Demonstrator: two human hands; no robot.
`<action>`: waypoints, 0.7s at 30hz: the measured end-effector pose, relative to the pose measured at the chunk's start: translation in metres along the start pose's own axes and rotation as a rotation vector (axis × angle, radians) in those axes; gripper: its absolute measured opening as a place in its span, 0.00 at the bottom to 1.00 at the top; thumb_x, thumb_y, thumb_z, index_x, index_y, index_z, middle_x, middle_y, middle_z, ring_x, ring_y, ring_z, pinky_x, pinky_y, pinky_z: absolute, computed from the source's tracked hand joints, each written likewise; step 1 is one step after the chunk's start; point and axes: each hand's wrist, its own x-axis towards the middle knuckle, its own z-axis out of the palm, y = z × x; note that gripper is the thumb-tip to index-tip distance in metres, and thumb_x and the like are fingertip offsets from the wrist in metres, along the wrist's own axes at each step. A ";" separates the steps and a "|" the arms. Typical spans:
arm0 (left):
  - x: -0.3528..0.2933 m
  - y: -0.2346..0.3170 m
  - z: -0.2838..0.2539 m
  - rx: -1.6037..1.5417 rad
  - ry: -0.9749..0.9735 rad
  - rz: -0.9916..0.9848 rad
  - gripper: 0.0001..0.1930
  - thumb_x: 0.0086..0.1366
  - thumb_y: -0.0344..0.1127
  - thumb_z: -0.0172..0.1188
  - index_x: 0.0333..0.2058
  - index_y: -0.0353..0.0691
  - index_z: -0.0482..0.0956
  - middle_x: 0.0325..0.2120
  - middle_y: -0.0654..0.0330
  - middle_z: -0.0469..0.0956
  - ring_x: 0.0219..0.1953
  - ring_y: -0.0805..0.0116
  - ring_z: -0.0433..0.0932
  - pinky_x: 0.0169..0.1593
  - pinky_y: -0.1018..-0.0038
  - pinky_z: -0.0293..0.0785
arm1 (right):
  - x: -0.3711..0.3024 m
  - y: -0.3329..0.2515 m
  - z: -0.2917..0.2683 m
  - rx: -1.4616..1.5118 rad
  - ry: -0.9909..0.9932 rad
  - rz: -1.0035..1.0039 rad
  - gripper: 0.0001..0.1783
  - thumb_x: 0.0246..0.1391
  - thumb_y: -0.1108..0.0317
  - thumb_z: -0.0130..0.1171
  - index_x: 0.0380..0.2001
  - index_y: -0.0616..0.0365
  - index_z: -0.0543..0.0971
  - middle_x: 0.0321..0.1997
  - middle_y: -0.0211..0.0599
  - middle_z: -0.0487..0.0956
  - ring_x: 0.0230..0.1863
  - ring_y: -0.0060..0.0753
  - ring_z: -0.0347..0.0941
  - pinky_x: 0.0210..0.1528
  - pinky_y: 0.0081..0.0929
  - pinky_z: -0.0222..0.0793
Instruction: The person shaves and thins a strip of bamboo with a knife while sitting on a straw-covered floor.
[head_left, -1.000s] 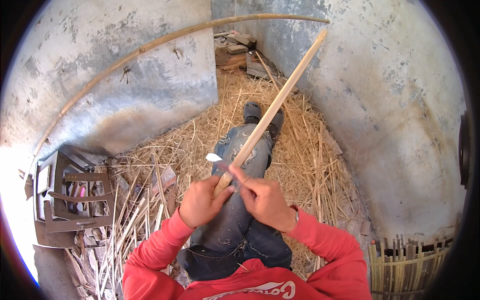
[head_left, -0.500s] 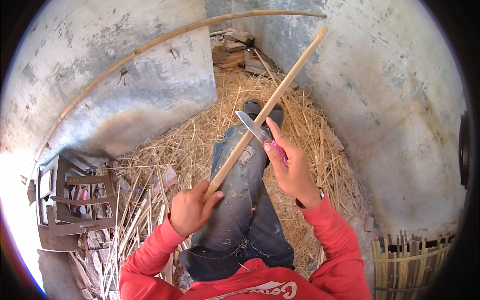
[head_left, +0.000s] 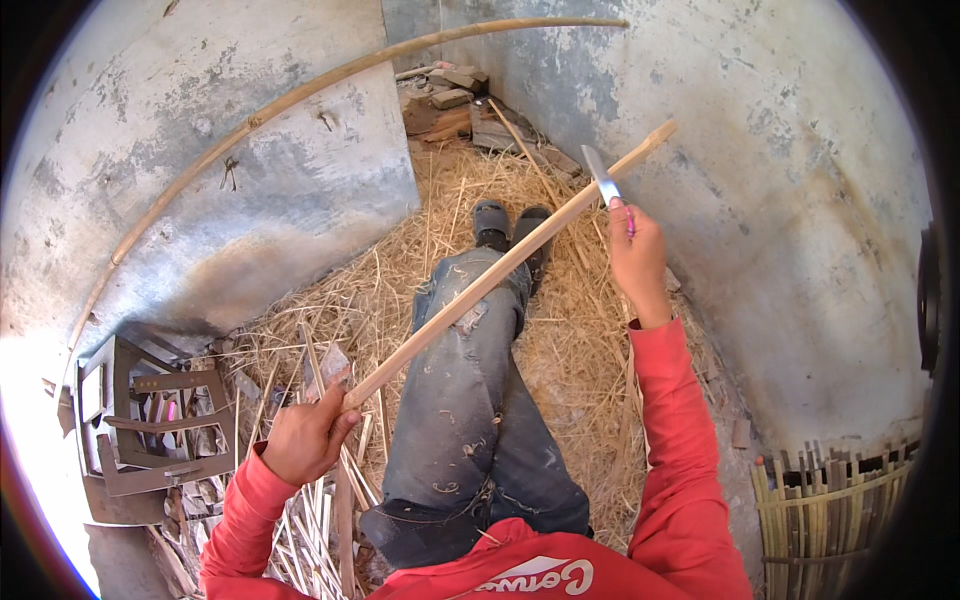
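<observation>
My left hand (head_left: 306, 437) is closed round the lower end of a long pale wooden strip (head_left: 490, 277), likely split bamboo. The strip slants up to the right across my legs in worn jeans (head_left: 445, 400). Gripped in my right hand (head_left: 638, 258) is a knife (head_left: 601, 174) with a pink handle, mostly covered by my fingers. Its blade crosses the strip not far from the upper end, pointing up and left.
Straw and shavings (head_left: 585, 350) cover the floor around my feet. A dark frame-like stand (head_left: 165, 420) is at the left, beside loose strips (head_left: 310, 540). A long bent pole (head_left: 250, 122) arches before the walls. A slatted bamboo basket (head_left: 835, 510) stands lower right.
The knife in my right hand has moved up along the strip toward its far end. My left hand has shifted down and left, and the strip lies at a lower slant.
</observation>
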 end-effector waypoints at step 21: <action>-0.001 0.017 0.006 0.050 0.104 0.025 0.15 0.72 0.43 0.63 0.48 0.37 0.76 0.12 0.51 0.73 0.15 0.44 0.76 0.21 0.53 0.72 | -0.027 -0.032 0.024 -0.067 -0.111 -0.073 0.24 0.74 0.56 0.53 0.27 0.64 0.77 0.19 0.55 0.73 0.21 0.60 0.70 0.25 0.50 0.61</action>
